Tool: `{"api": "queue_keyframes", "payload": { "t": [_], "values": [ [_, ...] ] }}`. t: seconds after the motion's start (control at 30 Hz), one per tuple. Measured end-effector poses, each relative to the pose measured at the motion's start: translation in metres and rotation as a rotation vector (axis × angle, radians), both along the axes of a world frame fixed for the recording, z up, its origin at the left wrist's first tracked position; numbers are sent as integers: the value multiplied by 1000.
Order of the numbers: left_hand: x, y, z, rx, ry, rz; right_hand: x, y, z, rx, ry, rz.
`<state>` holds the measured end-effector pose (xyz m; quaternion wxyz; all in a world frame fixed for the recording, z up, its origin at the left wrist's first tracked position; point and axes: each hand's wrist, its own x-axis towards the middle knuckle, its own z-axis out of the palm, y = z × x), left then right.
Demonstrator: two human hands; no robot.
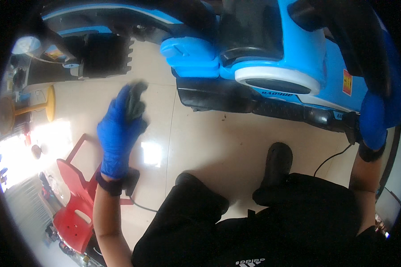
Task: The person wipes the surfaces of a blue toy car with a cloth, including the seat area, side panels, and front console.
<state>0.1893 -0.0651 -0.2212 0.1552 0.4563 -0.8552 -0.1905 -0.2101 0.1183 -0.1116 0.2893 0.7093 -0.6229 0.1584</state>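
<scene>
A blue and black wheeled machine with plastic panels (300, 46), perhaps a ride-on toy or scooter, fills the top right. My left hand (120, 126), in a blue glove with grey at the fingers, hangs over the tiled floor, left of the machine and apart from it; whether the grey part is cloth or glove cannot be told. At the far right my right hand (373, 116), also blue-gloved, is at the machine's end beside a black curved part. Its fingers are mostly hidden. Both wrists wear black bands.
A red plastic chair (75, 207) stands at the lower left, with a yellow stool (50, 103) above it. A black ridged part (107, 55) lies at the upper left. A thin black cable (330, 157) hangs near my right wrist. My feet are on the tiled floor (214, 147).
</scene>
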Motion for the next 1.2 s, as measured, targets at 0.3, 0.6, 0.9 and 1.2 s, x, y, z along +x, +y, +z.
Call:
{"api": "queue_keyframes", "payload": {
  "t": [0.3,0.6,0.9,1.2],
  "values": [
    [-115,23,-18,39,-343,-397,1,-2,0,-4,-13,15],
    [-74,-2,-18,-45,-340,-321,5,0,0,2,8,14],
    [76,-9,-54,321,-502,24,10,-6,-2,-10,-37,61],
    [48,26,-23,1180,561,167,76,19,6,288,-227,463]
  ]
}}
